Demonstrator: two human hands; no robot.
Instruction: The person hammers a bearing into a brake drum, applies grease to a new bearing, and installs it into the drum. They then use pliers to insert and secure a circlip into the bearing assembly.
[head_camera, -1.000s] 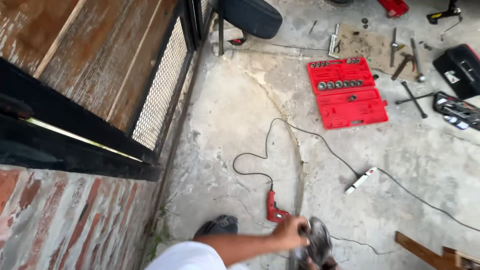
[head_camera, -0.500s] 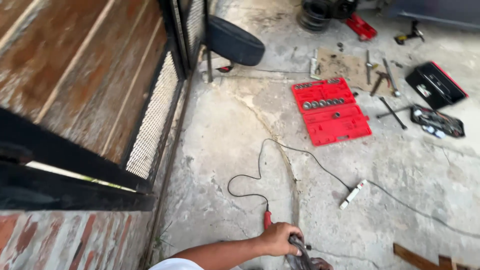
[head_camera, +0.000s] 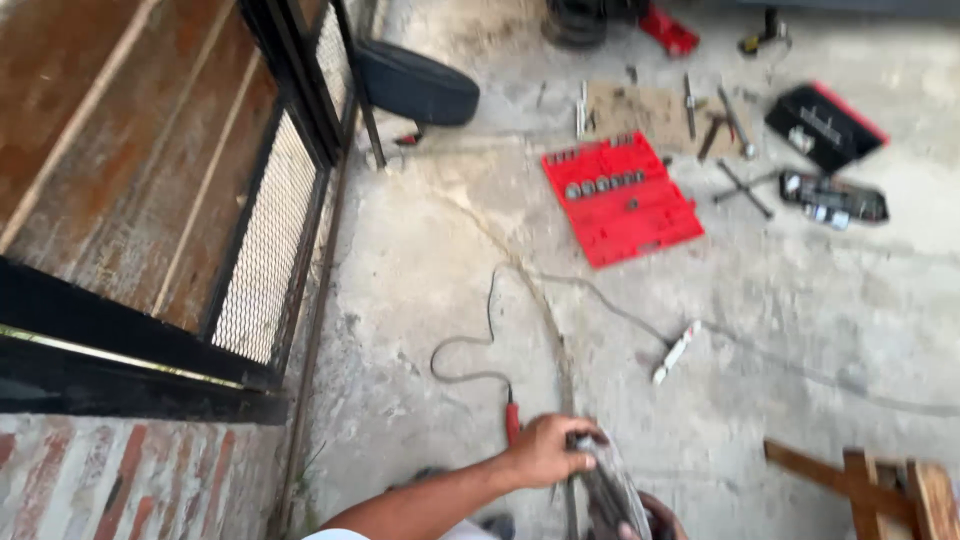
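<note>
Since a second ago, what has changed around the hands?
The view tilted; the left hand kept its grip on the blurred grey tool, with the red-handled cabled tool beside it. The red socket case, white power strip and black tyre stayed put.

Red socket case, black tyre

One bare forearm, left hand at its end, no glove, no watch, no ring visible. Arm uncovered from wrist to near elbow. White sleeve edge shows at bottom frame margin, short or rolled, can't tell which. Right hand only a sliver at bottom edge, blurred, bare as far as visible.
</note>
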